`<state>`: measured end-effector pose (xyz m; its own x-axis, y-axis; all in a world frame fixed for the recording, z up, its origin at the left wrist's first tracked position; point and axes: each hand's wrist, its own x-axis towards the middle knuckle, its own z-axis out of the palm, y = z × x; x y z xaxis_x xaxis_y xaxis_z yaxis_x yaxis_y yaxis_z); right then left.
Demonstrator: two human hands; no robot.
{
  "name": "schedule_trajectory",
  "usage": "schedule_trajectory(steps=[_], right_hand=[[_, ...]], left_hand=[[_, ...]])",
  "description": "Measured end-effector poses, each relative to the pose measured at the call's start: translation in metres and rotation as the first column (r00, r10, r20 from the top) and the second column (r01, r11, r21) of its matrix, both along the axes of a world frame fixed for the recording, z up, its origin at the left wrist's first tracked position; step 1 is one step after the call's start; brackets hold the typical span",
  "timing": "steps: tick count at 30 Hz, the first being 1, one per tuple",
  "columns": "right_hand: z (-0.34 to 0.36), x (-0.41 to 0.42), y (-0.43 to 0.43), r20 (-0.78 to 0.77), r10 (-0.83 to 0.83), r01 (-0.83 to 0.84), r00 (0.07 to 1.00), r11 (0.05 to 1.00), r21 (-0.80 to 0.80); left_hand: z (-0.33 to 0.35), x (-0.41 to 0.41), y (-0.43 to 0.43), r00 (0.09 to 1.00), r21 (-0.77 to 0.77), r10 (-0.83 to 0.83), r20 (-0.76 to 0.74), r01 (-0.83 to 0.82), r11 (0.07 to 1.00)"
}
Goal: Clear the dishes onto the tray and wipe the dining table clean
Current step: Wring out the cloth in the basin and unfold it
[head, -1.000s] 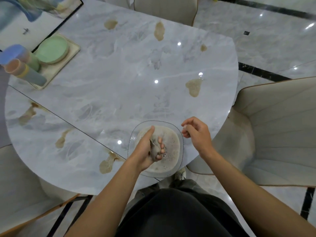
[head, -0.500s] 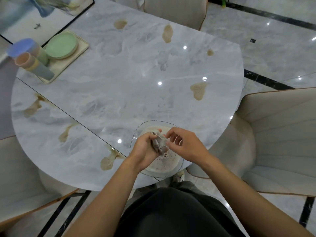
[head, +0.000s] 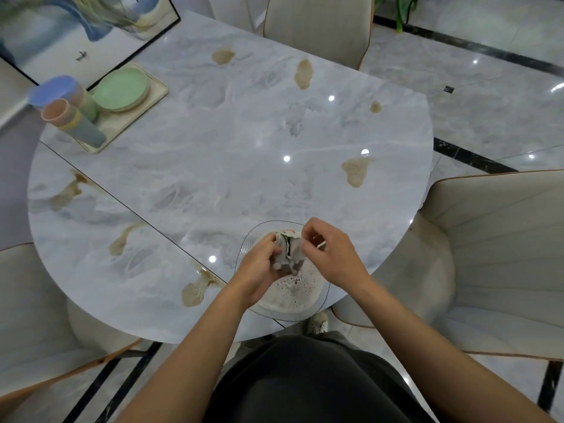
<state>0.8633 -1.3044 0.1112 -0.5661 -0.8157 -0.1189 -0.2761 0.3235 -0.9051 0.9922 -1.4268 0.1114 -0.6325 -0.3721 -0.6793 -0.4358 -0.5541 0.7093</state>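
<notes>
A wet grey cloth (head: 289, 253) hangs bunched above a clear glass bowl (head: 324, 303) of murky, foamy water at the table's near edge. My left hand (head: 259, 270) grips the cloth from the left. My right hand (head: 331, 250) pinches its upper right edge. The marble dining table (head: 232, 166) carries several brown spill stains, such as one stain (head: 355, 170) at the right and another (head: 195, 290) near the bowl. At the far left a beige tray (head: 154, 96) holds green plates (head: 120, 88) and stacked coloured cups (head: 71, 116).
Cream chairs stand at the right (head: 500, 239), at the far side (head: 317, 25) and at the near left (head: 33, 331). A framed picture (head: 61, 41) leans at the table's far left corner. Glossy tiled floor surrounds the table.
My right hand came in from beside the bowl and took hold of the cloth's edge. The cloth has been lifted out of the water, held between both hands.
</notes>
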Motion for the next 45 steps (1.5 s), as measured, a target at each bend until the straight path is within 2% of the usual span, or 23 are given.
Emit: schedule_trajectory(steps=[6,10,15,21,22,25,27,30,33,35,37,40,45], right_hand=[[0.043,-0.025,-0.006,0.051,0.013,-0.008,0.999,0.996,-0.089],[0.069,-0.039,-0.019,-0.027,0.085,-0.088,0.996,0.988,-0.126],[0.097,-0.049,-0.034,-0.205,0.170,-0.199,0.964,0.971,-0.130],[0.122,-0.050,-0.053,-0.314,0.225,-0.287,0.922,0.944,-0.164],[0.127,-0.049,-0.057,-0.338,0.232,-0.302,0.912,0.938,-0.171],[0.142,-0.045,-0.075,-0.463,0.232,-0.346,0.855,0.921,-0.177],[0.151,-0.044,-0.089,-0.569,0.258,-0.386,0.781,0.916,-0.114],[0.167,-0.041,-0.107,-0.647,0.327,-0.467,0.689,0.883,-0.051],[0.177,-0.030,-0.128,-0.627,0.368,-0.528,0.687,0.845,-0.083],[0.179,-0.022,-0.140,-0.599,0.406,-0.538,0.690,0.842,-0.049],[0.178,-0.010,-0.152,-0.605,0.426,-0.567,0.672,0.822,-0.051],[0.179,0.006,-0.165,-0.608,0.423,-0.574,0.672,0.816,-0.067],[0.179,0.047,-0.185,-0.558,0.432,-0.571,0.709,0.815,-0.095]], left_hand=[[0.029,-0.002,-0.007,0.995,-0.147,-0.035,-0.090,0.021,0.989],[0.052,-0.010,-0.014,0.975,-0.281,-0.127,-0.180,0.073,0.957],[0.073,-0.017,-0.021,0.970,-0.590,-0.208,-0.126,0.096,0.802],[0.101,-0.007,-0.039,0.988,-0.770,-0.140,-0.058,0.045,0.637],[0.107,-0.006,-0.043,0.993,-0.769,-0.110,-0.046,0.035,0.638],[0.122,-0.002,-0.056,0.997,-0.622,0.045,-0.059,-0.072,0.780],[0.131,0.005,-0.067,0.997,-0.629,0.058,-0.048,-0.076,0.774],[0.145,0.021,-0.082,0.999,-0.793,-0.001,0.033,0.027,0.609],[0.151,0.033,-0.099,0.992,-0.932,0.022,0.126,0.111,0.344],[0.147,0.040,-0.107,0.972,-0.967,0.083,0.220,0.205,0.154],[0.142,0.055,-0.112,0.960,-0.972,0.151,0.235,0.232,0.032],[0.135,0.080,-0.119,0.965,-0.984,0.203,0.164,0.174,-0.035],[0.129,0.119,-0.119,0.949,-0.996,0.308,-0.074,-0.083,0.016]])
